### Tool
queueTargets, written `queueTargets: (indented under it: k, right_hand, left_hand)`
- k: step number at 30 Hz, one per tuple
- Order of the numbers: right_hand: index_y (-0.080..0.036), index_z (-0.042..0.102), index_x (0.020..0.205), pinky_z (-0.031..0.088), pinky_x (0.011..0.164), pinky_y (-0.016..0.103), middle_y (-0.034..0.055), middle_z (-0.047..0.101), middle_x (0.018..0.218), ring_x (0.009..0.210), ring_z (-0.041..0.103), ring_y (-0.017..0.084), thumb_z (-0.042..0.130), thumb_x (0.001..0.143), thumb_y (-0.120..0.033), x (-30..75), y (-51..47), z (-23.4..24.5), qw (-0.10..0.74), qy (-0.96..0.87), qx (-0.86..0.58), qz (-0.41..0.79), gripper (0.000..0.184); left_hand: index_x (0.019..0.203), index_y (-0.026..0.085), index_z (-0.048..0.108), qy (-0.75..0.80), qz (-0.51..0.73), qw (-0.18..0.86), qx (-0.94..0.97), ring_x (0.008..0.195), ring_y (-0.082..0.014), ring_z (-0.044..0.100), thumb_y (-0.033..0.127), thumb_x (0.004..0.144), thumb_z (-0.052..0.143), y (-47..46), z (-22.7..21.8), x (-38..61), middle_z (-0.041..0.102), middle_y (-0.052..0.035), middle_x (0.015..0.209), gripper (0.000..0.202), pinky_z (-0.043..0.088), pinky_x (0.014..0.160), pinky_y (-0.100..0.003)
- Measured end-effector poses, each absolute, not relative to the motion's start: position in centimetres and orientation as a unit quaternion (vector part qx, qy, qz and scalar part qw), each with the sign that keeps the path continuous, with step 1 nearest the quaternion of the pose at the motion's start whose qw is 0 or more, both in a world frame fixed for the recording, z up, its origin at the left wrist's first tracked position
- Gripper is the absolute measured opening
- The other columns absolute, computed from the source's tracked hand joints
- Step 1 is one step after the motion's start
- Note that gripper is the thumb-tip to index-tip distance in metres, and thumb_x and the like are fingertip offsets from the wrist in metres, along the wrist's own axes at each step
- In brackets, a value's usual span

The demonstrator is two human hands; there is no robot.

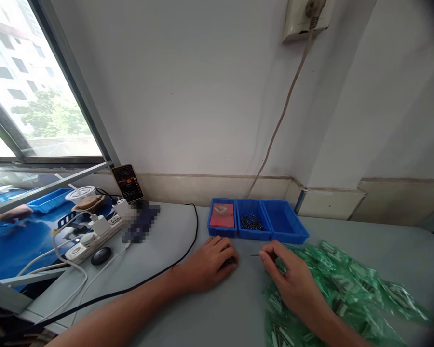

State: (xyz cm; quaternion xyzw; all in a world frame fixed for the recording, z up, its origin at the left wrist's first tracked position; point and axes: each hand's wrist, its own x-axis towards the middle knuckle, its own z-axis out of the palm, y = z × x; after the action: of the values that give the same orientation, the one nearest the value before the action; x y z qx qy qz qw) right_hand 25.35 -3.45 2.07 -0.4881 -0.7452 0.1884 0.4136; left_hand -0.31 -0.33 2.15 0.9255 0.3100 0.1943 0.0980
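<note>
My left hand (215, 262) rests on the grey table with its fingers curled together. Something small and dark shows between thumb and fingers, too hidden to name. Between thumb and forefinger, my right hand (291, 274) pinches a thin dark metal pin (255, 255), which points left just above the tabletop. Behind the hands stand three joined blue bins (253, 237). The left bin has a red card (222, 215) with small clear pieces on it; the middle one holds a heap of dark metal pins or screws (251, 222). Nothing shows in the right bin.
Green plastic bags (361, 284) of metal parts spread under and beside my right forearm. A black cable (155, 277) crosses the table by my left arm. At left are a power strip (94, 236), a black mouse (101, 256), a phone (128, 183) and another person's hand (18, 212).
</note>
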Motion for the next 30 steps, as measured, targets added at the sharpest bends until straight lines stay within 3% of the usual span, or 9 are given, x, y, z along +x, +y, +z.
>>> queueTargets:
  k: [11,21,30]
  right_hand:
    - [-0.025,0.044,0.071,0.038,0.058,0.028,-0.0022,0.05,0.065,0.062,0.05,0.018,0.049,0.109,-0.045,25.48,-3.3,1.33,0.417,-0.752,-0.49,0.141,0.043]
    - [-0.026,0.059,0.089,0.044,0.063,0.028,-0.0007,0.06,0.079,0.069,0.056,0.018,0.049,0.11,-0.043,25.25,-3.45,2.09,0.436,-0.741,-0.481,0.174,0.029]
    - [-0.027,0.063,0.094,0.047,0.067,0.03,-0.0001,0.066,0.084,0.074,0.061,0.019,0.051,0.109,-0.044,25.12,-3.47,2.26,0.422,-0.741,-0.483,0.198,0.026]
  left_hand:
    - [0.116,0.022,0.06,0.311,0.194,0.092,0.926,0.106,-0.0223,0.055,0.024,0.109,0.056,-0.33,1.99,-0.33,0.062,-0.0064,0.116,0.009,0.046,0.097,-0.035]
    - [0.117,0.022,0.06,0.31,0.195,0.093,0.926,0.106,-0.0225,0.055,0.026,0.109,0.055,-0.26,1.76,-0.4,0.062,-0.0066,0.116,0.01,0.046,0.097,-0.036]
    - [0.117,0.022,0.061,0.313,0.191,0.097,0.925,0.105,-0.0229,0.055,0.026,0.109,0.055,-0.27,1.98,-0.35,0.062,-0.0068,0.116,0.01,0.046,0.097,-0.036]
